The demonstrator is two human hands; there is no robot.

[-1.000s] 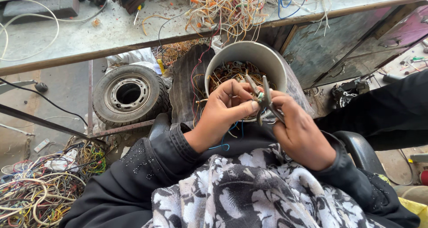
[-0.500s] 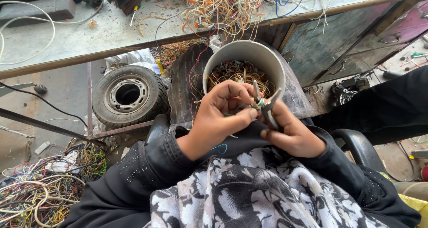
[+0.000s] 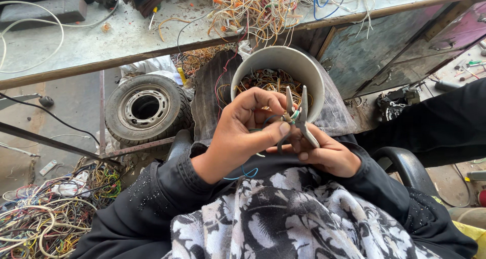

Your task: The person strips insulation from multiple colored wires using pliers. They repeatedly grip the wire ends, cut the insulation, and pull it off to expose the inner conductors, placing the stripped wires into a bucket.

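Head view: my left hand point(image 3: 243, 132) pinches a short bit of wire point(image 3: 289, 118) between thumb and fingertips, grip pressed together on it, right over my lap and just in front of the white bucket point(image 3: 309, 74). My right hand point(image 3: 326, 155) is wrapped around the pliers point(image 3: 298, 115), grip closed on the handles, tool pointing up w/ its two tips slightly apart, wire end sitting at the jaws. I'd judge this as mid-strip: insulation being bitten or pulled off one piece. The next move, imo, calls for a steady squeeze and a straight pull w/o snapping the strand. Bucket holds a tangle of thin brownish and coloured wire, roughly half full afaict. On the desk point(image 3: 101, 41) above lies a heap of orange and white wires point(image 3: 253, 8); on the floor to my left sit more cable scraps point(image 3: 45, 223) beside a small tyre point(image 3: 147, 110).
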